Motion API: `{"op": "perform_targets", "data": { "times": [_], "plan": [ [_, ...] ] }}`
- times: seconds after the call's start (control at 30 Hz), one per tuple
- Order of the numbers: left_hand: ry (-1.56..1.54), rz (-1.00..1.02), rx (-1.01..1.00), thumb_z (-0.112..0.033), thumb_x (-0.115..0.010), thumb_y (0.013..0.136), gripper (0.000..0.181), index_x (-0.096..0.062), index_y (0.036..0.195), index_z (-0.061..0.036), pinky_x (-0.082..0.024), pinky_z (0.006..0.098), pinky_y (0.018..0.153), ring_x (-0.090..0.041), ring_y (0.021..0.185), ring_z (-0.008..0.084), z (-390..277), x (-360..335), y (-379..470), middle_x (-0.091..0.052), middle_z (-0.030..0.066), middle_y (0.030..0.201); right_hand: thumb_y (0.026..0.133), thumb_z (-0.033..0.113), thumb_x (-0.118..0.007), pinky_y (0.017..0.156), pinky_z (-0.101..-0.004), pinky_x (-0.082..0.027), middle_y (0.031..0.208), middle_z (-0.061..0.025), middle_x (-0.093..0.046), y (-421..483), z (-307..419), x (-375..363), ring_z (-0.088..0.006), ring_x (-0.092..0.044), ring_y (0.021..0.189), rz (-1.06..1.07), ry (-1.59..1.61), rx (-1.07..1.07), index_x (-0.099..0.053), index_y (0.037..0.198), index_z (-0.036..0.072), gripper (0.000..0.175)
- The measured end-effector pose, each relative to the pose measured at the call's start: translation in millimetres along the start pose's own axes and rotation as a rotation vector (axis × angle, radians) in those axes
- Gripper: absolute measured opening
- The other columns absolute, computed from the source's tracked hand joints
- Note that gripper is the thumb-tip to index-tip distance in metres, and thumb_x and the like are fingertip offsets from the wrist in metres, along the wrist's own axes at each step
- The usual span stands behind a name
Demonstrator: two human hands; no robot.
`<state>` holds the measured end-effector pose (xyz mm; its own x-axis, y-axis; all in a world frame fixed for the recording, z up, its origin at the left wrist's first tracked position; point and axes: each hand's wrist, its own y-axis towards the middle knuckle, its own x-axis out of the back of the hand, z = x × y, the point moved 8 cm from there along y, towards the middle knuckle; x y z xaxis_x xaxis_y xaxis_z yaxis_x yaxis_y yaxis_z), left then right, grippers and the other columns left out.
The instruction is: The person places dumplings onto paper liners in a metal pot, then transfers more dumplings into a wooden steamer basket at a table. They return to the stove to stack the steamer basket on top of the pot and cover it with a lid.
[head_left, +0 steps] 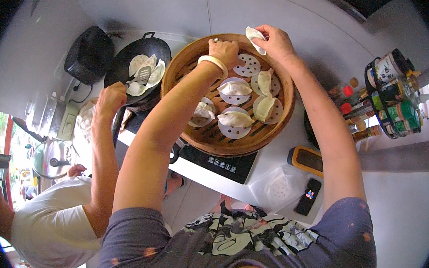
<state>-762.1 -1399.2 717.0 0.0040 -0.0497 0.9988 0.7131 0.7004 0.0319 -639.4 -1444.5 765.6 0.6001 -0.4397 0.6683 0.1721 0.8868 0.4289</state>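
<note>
A round bamboo steamer (236,149) stands on a cooktop before me. Inside, several pale dumplings (235,119) lie on round perforated paper liners (232,132). One liner at the back (248,65) bears no dumpling. My right hand (276,43) pinches another dumpling (255,40) over the steamer's back rim. My left hand (224,52), with a bangle at the wrist, is over the back left part of the steamer, fingers bent downward; whether it touches or holds a liner there is hidden.
At left, a co-worker's hand (113,96) works a slotted spatula (143,75) among dumplings in a black wok (123,59). A bag of liners (280,187), a phone (309,196) and a yellow-rimmed container (307,160) lie at right, below a spice rack (387,99).
</note>
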Motion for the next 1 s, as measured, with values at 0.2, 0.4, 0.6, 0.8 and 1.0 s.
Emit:
{"op": "perform_targets", "data": {
  "times": [0.2, 0.4, 0.6, 0.8, 1.0],
  "plan": [
    [-0.137, 0.126, 0.127, -0.042, -0.077, 0.065, 0.057, -0.063, 0.109, -0.0107, -0.032, 0.0508, 0.095, -0.059, 0.107, 0.0287, 8.3, -16.1, 12.6, -0.064, 0.0098, 0.111, 0.075, 0.024, -0.07, 0.078, -0.0355, -0.051, 0.096, -0.0126, -0.068, -6.9, -1.3, 12.9, -0.0251, -0.066, 0.085, -0.028, 0.04, -0.012, -0.064, 0.103, 0.004, 0.035],
    [-0.152, 0.118, 0.164, -0.038, -0.078, 0.065, 0.05, -0.065, 0.105, -0.0105, -0.032, 0.0514, 0.095, -0.058, 0.107, 0.0298, 14.1, -21.6, 17.1, -0.065, 0.0109, 0.109, 0.078, 0.02, -0.068, 0.078, -0.0331, -0.051, 0.098, -0.0109, -0.067, -14.6, -3.4, 12.8, -0.0209, -0.065, 0.086, 0.003, 0.042, -0.024, -0.062, 0.107, 0.003, 0.034],
    [-0.111, 0.063, 0.156, -0.038, -0.074, 0.07, 0.045, -0.065, 0.105, -0.0102, -0.034, 0.0504, 0.094, -0.06, 0.104, 0.03, 11.7, -17.3, 12.7, -0.065, 0.0112, 0.107, 0.079, 0.019, -0.068, 0.078, -0.0321, -0.051, 0.099, -0.0104, -0.066, -21.1, 1.2, 4.3, -0.0194, -0.065, 0.086, 0.04, -0.011, -0.038, -0.061, 0.108, 0.003, 0.033],
    [-0.108, -0.018, 0.165, -0.041, -0.069, 0.076, 0.044, -0.064, 0.107, -0.0099, -0.034, 0.0523, 0.095, -0.059, 0.105, 0.0299, 14.5, -14.6, 7.2, -0.065, 0.0125, 0.109, 0.078, 0.018, -0.068, 0.078, -0.0337, -0.051, 0.097, -0.0112, -0.066, -22.5, 4.6, -10.5, -0.0218, -0.064, 0.087, 0.091, -0.027, -0.032, -0.061, 0.106, 0.003, 0.032],
    [-0.302, -0.168, 0.134, -0.037, -0.062, 0.081, 0.04, -0.063, 0.109, -0.0078, -0.036, 0.0529, 0.094, -0.059, 0.105, 0.0306, 42.2, 4.1, 2.3, -0.064, 0.0152, 0.11, 0.078, 0.017, -0.067, 0.079, -0.0358, -0.05, 0.094, -0.0151, -0.066, -20.2, 12.9, -37.4, -0.0285, -0.063, 0.088, 0.194, -0.173, -0.023, -0.061, 0.103, 0.002, 0.03]
  ]
}}
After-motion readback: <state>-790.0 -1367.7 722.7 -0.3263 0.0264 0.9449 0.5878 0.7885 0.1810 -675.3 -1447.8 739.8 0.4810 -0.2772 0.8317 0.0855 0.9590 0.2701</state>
